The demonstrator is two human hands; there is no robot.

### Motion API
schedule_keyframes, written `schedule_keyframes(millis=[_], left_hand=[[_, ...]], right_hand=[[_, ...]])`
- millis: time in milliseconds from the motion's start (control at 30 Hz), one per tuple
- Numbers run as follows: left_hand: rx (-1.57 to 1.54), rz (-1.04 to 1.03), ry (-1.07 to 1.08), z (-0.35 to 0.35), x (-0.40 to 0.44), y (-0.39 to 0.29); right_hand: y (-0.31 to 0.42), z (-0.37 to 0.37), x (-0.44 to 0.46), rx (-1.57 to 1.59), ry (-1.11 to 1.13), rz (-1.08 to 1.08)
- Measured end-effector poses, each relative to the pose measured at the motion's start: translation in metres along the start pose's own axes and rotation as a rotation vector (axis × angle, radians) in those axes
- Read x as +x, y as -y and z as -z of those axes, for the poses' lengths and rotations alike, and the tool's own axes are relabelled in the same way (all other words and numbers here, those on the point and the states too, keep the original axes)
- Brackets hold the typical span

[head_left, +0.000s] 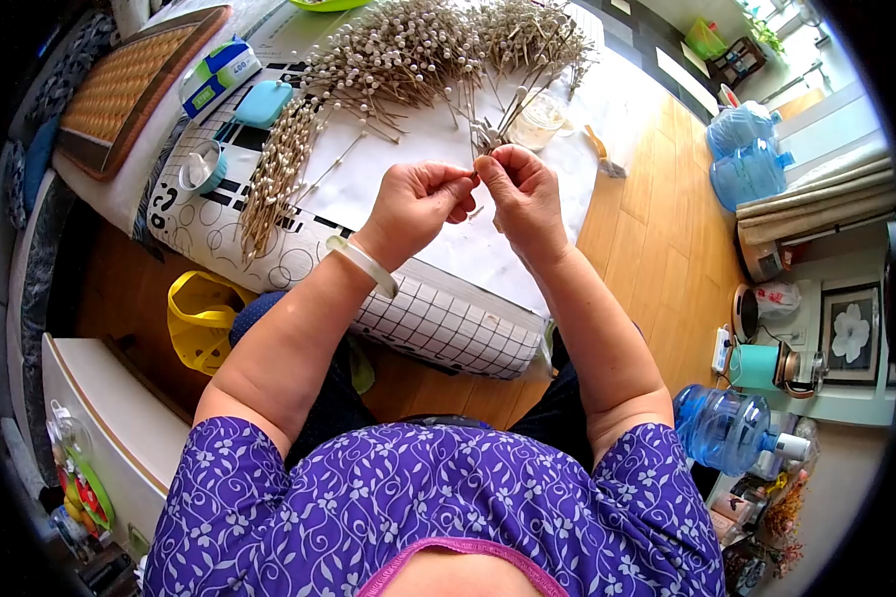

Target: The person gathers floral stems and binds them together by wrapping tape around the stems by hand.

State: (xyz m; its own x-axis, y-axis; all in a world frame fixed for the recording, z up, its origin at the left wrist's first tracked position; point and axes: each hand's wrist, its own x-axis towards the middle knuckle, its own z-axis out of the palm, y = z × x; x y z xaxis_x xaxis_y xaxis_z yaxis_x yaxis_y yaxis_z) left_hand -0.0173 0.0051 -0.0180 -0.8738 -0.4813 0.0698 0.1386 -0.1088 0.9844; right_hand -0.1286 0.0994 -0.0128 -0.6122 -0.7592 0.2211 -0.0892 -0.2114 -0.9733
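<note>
My two hands meet above the near part of the white table top. My right hand point(528, 199) pinches the lower end of a small bunch of thin stems point(486, 137), whose tips point away from me. Fingertips of my left hand point(418, 207) are closed at the same spot, touching or nearly touching the right thumb; what lies in that pinch is too small to make out. Beyond the hands lies a big heap of brown stems with white bead-like tips point(393, 50). A narrower pile of such stems point(274, 189) lies to the left.
Near the right hand stands a clear round tub point(538, 121). On the left are a light-blue box point(263, 102), a small blue-rimmed cup point(203, 167) and a tissue pack point(219, 78). A yellow basket point(201, 318) sits below the table; blue water bottles point(732, 433) stand right.
</note>
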Motion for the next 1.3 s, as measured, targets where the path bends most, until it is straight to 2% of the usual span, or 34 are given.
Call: schedule_keyframes(millis=[67, 100, 167, 300, 400, 500, 700, 900, 933, 967, 1033, 1100, 1200, 1300], left_hand=[[-0.085, 0.063, 0.004, 0.001, 0.0, -0.005], [-0.17, 0.125, 0.009, 0.001, -0.001, -0.008], [-0.242, 0.156, 0.04, 0.002, -0.002, -0.01], [-0.455, 0.254, 0.162, 0.005, -0.004, -0.013], [-0.574, 0.251, 0.223, 0.001, -0.006, -0.009], [-0.73, 0.279, 0.264, -0.005, -0.009, -0.012], [-0.795, 0.269, 0.221, -0.01, -0.01, -0.01], [-0.767, 0.286, 0.168, -0.01, -0.008, -0.01], [-0.675, 0.26, 0.155, -0.007, -0.006, -0.01], [-0.584, 0.239, 0.138, -0.004, -0.004, -0.011], [-0.469, 0.236, 0.083, 0.0, -0.001, -0.015], [-0.299, 0.209, 0.042, 0.004, 0.002, -0.012], [-0.235, 0.146, 0.021, 0.002, 0.001, -0.009], [-0.25, 0.126, 0.065, 0.005, -0.002, -0.009]], right_hand=[[0.005, 0.002, -0.001, 0.181, 0.055, -0.167], [0.005, 0.002, 0.0, 0.181, 0.054, -0.166], [0.005, 0.004, 0.001, 0.408, 0.145, -0.186], [0.01, 0.009, 0.001, 0.435, 0.247, -0.174], [0.012, 0.007, 0.0, 0.451, 0.287, -0.146], [0.017, 0.0, -0.003, 0.486, 0.223, -0.104], [0.02, -0.008, -0.006, 0.342, 0.118, -0.022], [0.01, -0.002, -0.004, 0.373, 0.098, -0.117], [0.008, 0.0, -0.001, 0.409, 0.128, -0.081], [0.007, 0.005, 0.0, 0.298, 0.147, -0.095], [0.014, 0.015, 0.001, 0.418, 0.205, -0.151], [0.014, 0.019, 0.002, 0.358, 0.22, -0.139], [0.015, 0.024, -0.003, 0.476, 0.208, -0.283], [0.018, 0.027, -0.006, 0.577, 0.207, -0.21]])
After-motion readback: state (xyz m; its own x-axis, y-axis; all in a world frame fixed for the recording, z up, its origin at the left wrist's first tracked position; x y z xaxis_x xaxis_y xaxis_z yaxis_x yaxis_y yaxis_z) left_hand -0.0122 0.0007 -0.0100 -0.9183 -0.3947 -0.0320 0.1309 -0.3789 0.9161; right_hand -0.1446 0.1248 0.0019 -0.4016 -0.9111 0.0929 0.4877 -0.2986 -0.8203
